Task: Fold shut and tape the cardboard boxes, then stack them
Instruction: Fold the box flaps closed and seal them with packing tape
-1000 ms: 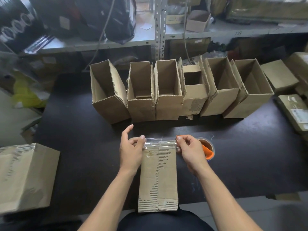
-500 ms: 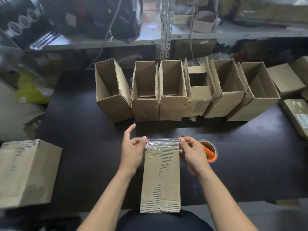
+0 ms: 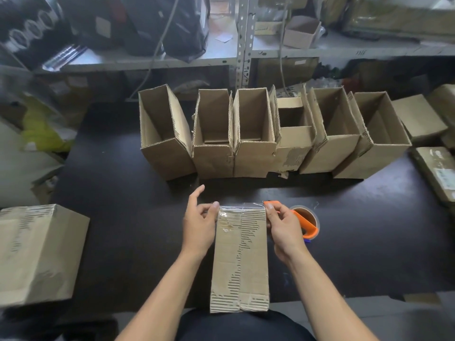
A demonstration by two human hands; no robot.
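Both hands — left hand (image 3: 200, 225), right hand (image 3: 283, 227) — pinch tape (image 3: 242, 207) over the box (image 3: 240, 262); open boxes (image 3: 253, 134) stand behind.

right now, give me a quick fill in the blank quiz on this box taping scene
1. Both hands, left hand and right hand, stretch a strip of clear ____ across the near box.
2. The row of open boxes behind it numbers ____.
3. The tape dispenser by the right hand is coloured ____.

Missing words: tape; six; orange
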